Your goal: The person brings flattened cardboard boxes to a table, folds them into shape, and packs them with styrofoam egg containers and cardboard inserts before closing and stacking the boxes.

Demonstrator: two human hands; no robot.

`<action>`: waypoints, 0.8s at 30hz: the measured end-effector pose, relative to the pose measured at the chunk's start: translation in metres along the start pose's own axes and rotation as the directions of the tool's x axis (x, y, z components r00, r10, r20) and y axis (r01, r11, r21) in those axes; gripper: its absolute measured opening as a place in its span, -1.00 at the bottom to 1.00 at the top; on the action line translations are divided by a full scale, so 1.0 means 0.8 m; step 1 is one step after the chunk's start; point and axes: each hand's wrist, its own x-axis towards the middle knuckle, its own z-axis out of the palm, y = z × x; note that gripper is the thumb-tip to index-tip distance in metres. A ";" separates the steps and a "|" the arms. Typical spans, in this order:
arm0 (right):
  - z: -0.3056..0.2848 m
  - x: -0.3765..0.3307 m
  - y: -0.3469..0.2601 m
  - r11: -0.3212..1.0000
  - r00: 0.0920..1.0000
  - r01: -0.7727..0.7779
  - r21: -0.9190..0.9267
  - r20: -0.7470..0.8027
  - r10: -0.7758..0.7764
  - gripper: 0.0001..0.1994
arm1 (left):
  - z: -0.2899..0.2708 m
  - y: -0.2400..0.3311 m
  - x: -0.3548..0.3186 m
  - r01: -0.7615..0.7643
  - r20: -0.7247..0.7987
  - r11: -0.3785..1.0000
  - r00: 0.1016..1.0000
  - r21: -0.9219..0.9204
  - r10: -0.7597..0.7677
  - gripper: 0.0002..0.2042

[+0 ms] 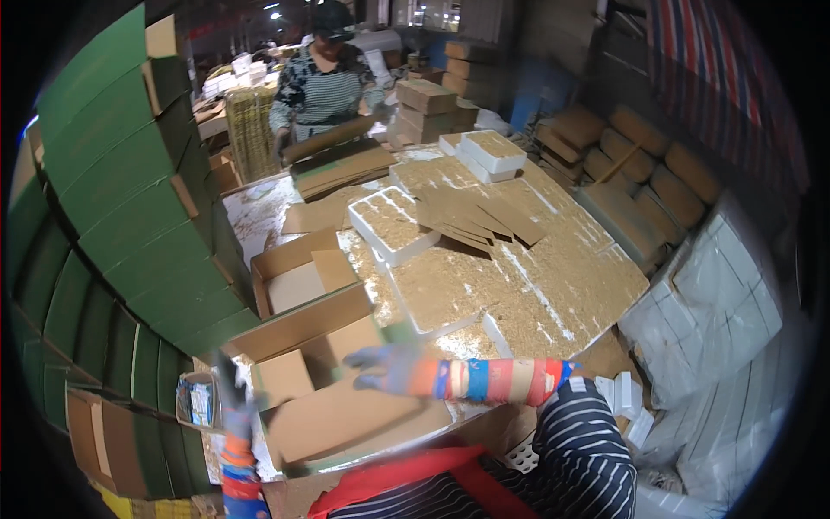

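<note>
A cardboard box [346,419] stands in front of me with its brown flaps folded partly over the opening. My right hand [387,370], in a grey-blue glove, reaches across it from the right. Its fingers are apart over the flaps and hold nothing; whether they touch the cardboard I cannot tell. My left hand [233,398], gloved and blurred, is upright beside the box's left side with its fingers stretched out. No object shows in it. Just beyond stands another cardboard box [298,275] with its top open.
Tall stacks of green boxes [130,199] line the left side. A small container [199,400] holds blue-and-white packets. White foam trays [393,227] and loose cardboard sheets [471,221] lie on the worktable [553,251]. A co-worker [324,86] stands at the far side, beside stacked cardboard.
</note>
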 end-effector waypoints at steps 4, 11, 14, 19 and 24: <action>-0.044 0.056 -0.026 0.636 0.912 0.103 -0.765 -0.183 -0.368 -0.44 | 0.066 0.023 -0.018 0.178 -0.057 0.897 0.984 0.405 -0.170 0.16; 0.012 -0.034 0.028 0.839 0.966 0.209 -0.502 -0.031 -0.258 -0.25 | 0.025 -0.002 -0.034 0.414 0.091 0.900 0.899 0.133 -0.427 -0.13; 0.040 -0.023 0.059 0.899 0.887 -0.422 -0.118 -0.262 0.381 0.10 | 0.010 0.031 -0.007 0.946 0.504 0.323 0.263 0.033 -0.822 -0.30; 0.013 -0.022 0.053 0.425 0.968 0.003 0.905 -0.109 0.225 -0.07 | 0.011 0.074 -0.029 0.426 0.188 0.896 0.877 0.125 -0.443 -0.64; 0.046 -0.089 0.071 0.967 0.965 -0.190 0.169 -0.148 0.215 0.01 | 0.021 -0.069 -0.184 0.062 0.169 0.782 0.963 0.620 -0.210 -0.50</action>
